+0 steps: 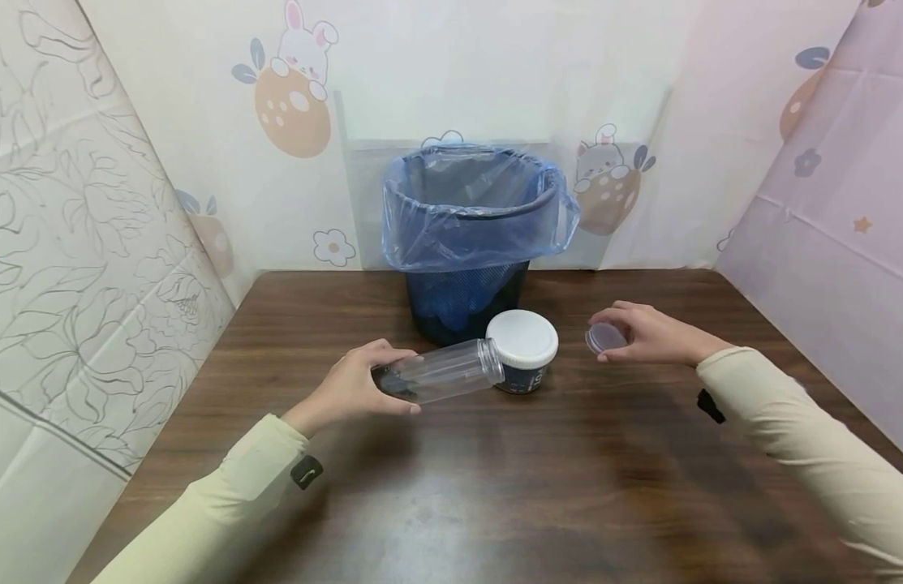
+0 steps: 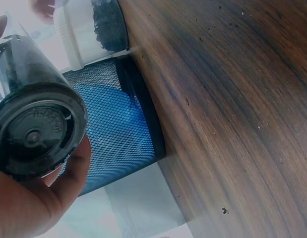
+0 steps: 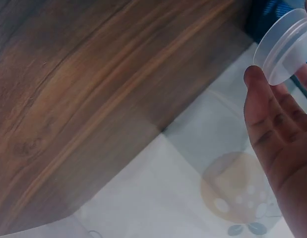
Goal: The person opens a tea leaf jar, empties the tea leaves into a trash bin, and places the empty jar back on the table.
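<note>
My left hand (image 1: pixel 356 383) grips a clear plastic jar (image 1: pixel 454 373) by its base, tilted nearly onto its side with the open mouth toward the right. Dark bits (image 1: pixel 394 383) lie inside near the bottom, and the left wrist view shows the jar's round base (image 2: pixel 36 134) up close. Just behind the jar's mouth stands a tub with a white lid (image 1: pixel 522 337) and a dark label. On the right, my right hand (image 1: pixel 651 334) pinches a translucent round lid (image 1: pixel 606 339) by its edge, held on edge above the table; the right wrist view shows its raised rim (image 3: pixel 284 49).
A mesh waste bin lined with a blue bag (image 1: pixel 480 235) stands at the table's back, behind the tub. Small dark crumbs (image 2: pixel 225 210) are scattered on the brown wooden table (image 1: pixel 451 503). Patterned sheets (image 1: pixel 451 65) hang behind and at both sides.
</note>
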`<act>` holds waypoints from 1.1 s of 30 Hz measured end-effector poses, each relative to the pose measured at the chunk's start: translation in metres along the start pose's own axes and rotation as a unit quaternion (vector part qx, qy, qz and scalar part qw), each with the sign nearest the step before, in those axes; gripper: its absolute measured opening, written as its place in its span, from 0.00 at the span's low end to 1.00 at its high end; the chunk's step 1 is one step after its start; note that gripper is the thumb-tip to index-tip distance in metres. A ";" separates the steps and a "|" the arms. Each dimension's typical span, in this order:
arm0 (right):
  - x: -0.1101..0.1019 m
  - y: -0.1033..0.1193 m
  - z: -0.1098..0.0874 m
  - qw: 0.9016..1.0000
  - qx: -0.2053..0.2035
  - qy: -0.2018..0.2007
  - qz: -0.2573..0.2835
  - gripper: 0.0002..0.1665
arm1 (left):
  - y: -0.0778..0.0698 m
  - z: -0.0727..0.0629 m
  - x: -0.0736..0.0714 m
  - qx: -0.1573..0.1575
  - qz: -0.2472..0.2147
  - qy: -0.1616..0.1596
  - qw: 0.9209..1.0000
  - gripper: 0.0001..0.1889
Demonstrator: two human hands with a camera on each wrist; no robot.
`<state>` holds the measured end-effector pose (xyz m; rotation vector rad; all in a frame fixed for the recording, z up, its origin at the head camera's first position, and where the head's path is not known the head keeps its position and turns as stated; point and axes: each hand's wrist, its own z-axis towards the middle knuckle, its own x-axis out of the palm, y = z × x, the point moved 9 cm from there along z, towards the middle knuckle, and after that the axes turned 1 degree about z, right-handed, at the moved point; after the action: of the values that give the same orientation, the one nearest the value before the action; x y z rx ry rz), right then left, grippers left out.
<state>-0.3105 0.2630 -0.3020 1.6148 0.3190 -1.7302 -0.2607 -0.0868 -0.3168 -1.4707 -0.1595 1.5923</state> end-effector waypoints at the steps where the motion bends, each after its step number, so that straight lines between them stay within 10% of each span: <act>1: 0.003 -0.005 0.000 1.000 0.008 0.007 -0.003 0.28 | 0.000 0.000 0.000 0.002 0.001 -0.001 1.000 0.31; 33: 0.060 -0.073 0.003 0.984 0.116 0.127 -0.039 0.37 | 0.004 -0.002 -0.001 -0.012 -0.002 -0.006 1.000 0.32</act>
<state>-0.3567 0.2920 -0.3793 2.0242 0.3151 -1.6678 -0.2611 -0.0903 -0.3193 -1.4769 -0.1891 1.6014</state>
